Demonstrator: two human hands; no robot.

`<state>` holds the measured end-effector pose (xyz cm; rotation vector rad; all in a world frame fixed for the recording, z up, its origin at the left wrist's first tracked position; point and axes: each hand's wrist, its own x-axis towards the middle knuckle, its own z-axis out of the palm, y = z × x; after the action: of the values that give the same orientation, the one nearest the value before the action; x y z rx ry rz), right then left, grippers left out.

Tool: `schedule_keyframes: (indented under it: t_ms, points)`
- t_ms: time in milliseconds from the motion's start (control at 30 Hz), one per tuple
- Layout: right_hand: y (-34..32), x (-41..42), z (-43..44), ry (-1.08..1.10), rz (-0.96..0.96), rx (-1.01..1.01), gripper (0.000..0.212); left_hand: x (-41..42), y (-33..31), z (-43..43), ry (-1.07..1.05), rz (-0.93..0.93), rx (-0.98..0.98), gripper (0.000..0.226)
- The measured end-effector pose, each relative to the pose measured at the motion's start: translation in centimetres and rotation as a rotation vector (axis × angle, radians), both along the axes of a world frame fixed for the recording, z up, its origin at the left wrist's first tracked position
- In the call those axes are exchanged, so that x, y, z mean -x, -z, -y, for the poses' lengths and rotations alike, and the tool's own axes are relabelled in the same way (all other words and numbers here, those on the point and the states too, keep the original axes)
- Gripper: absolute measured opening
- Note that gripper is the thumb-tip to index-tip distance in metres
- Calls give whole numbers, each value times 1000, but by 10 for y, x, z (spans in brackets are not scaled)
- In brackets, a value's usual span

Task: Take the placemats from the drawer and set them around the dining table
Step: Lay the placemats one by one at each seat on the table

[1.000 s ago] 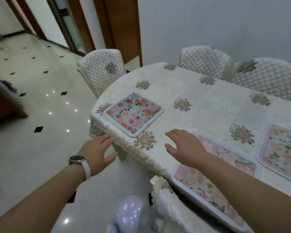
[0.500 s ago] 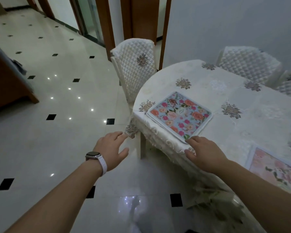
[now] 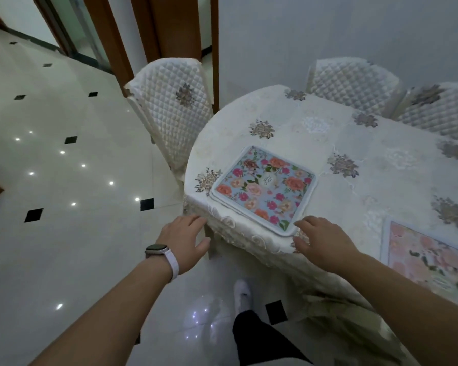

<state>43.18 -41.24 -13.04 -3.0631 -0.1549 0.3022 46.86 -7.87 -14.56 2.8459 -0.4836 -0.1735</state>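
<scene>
A blue floral placemat (image 3: 265,187), which looks like a small stack with a second edge under it, lies at the rounded end of the dining table (image 3: 381,170), which wears a cream embroidered cloth. A pink floral placemat (image 3: 431,257) lies at the right along the near edge. My right hand (image 3: 325,241) hovers with spread fingers at the blue mat's near corner, holding nothing. My left hand (image 3: 185,241), a watch on its wrist, is held open off the table's edge near the hanging cloth.
A quilted white chair (image 3: 172,112) stands at the table's end, and two more quilted chairs (image 3: 352,83) line the far side by the wall. Glossy tiled floor (image 3: 64,167) spreads to the left. My foot (image 3: 242,294) is beside the table's skirt. Wooden door frames stand behind.
I have walked left toward the table's end. Both hands moved from near the pink mat to the blue mat's near edge, and the third mat at the right has left view.
</scene>
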Motion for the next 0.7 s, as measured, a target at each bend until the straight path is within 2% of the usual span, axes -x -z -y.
schedule_keyframes:
  t_ms: [233,400,500,600,700]
  points:
    - [50,-69,23,184,-141,-150,48,-92,19,30,57,-92,-44,51]
    - [66,-113,44,304,-163,-225,41,-168,27,56,70,-187,-76,53]
    - [73,-126,54,342,-188,-266,36,-201,29,76,45,-233,-38,58]
    - [77,-134,59,466,-208,-354,42,-226,35,93,36,-294,-14,65]
    - [77,-137,60,580,-223,-405,44,-240,41,106,-25,-353,36,61]
